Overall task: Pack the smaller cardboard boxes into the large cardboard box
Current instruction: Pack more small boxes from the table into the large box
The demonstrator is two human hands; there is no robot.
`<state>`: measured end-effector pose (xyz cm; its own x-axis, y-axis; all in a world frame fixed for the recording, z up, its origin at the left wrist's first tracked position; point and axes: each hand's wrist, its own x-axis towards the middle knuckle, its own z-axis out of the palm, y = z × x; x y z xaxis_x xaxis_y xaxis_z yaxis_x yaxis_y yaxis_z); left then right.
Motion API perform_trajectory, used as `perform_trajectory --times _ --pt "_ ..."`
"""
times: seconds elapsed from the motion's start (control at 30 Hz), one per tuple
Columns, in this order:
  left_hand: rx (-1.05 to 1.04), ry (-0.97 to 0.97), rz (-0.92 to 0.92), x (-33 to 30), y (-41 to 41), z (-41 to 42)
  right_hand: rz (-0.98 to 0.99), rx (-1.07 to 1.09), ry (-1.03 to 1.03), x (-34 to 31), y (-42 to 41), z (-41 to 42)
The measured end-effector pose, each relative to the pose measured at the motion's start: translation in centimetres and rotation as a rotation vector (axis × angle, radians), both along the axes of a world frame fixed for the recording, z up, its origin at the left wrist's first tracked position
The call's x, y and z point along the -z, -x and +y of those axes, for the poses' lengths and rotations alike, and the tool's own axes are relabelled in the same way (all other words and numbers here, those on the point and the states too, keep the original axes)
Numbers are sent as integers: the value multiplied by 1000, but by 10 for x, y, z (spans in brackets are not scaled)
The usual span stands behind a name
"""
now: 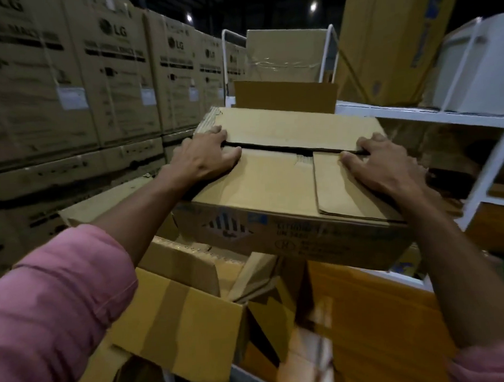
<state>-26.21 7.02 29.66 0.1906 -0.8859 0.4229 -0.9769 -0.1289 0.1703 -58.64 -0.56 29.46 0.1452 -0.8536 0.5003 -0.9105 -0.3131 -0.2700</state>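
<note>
Clearly mid-carry: one printed cardboard box (288, 195) held above a heap of open cartons (192, 301); left hand (207, 158) and right hand (384, 163) gripping opposite ends of its top, fingertips hooked into the slot between loose flaps; risk of a flap tearing or folding under the load, dropping the box crooked onto the jumble below; two hands, one box in hand, at least three open cartons beneath; large target box not identifiable.
</note>
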Motion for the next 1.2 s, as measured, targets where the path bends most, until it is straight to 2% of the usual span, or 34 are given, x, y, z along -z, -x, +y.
perform_trajectory --times 0.33,0.57,0.83,1.07,1.2 --pt "-53 -41 77 23 -107 -39 39 -85 -41 14 -107 -56" --pt "-74 -93 89 50 -175 -67 74 -62 -100 33 -176 -82" --pt "11 -128 106 74 -261 -96 88 -25 -147 59 -249 -96" --pt "122 -97 146 105 -290 -124 53 23 -122 87 -273 -96" --pt "199 -224 165 128 -301 -140 -2 20 -95 114 -275 -89"
